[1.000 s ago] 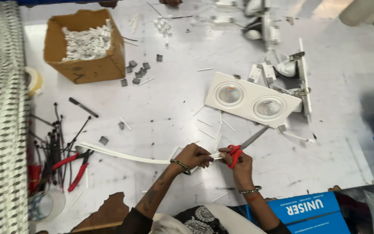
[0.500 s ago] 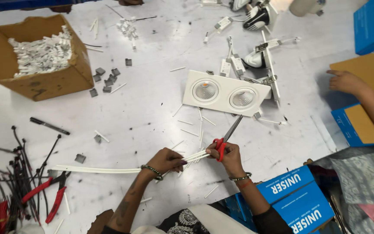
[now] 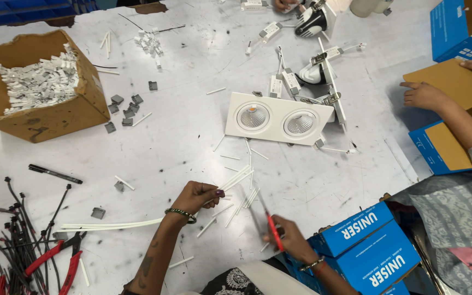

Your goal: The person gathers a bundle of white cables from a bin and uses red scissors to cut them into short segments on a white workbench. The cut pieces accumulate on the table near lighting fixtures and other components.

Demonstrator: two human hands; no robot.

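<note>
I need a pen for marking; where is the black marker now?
In the head view, the black marker lies at left on the table, below the cardboard box, above the black cables.

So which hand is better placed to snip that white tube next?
Probably the right hand: it already grips the red-handled cutters. The left hand is busy holding the white tubing and carries no tool.

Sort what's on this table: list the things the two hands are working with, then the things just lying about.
In hand:
left hand on the long white tubing
right hand holding the red-handled cutters
cut white pieces

Lying about:
twin white downlight
cardboard box
black marker
red pliers
</note>
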